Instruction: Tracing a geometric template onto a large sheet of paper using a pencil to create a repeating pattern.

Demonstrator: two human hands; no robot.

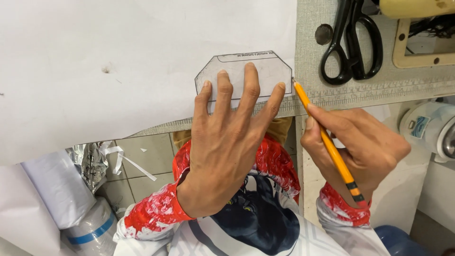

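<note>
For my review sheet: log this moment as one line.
left hand: pressing paper template flat on white sheet | right hand: pencil, tip at template's right edge | scissors: idle nearby

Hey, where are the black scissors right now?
In the head view, the black scissors lie at upper right on the grey table, beyond the right hand holding the pencil.

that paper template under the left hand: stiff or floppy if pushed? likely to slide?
The paper template looks thin and flat, so probably light and floppy if lifted by an edge. It lies on smooth white paper, so it would likely slide; the left hand presses it with spread fingers. The yellow pencil in the right hand could nudge its edge.
</note>
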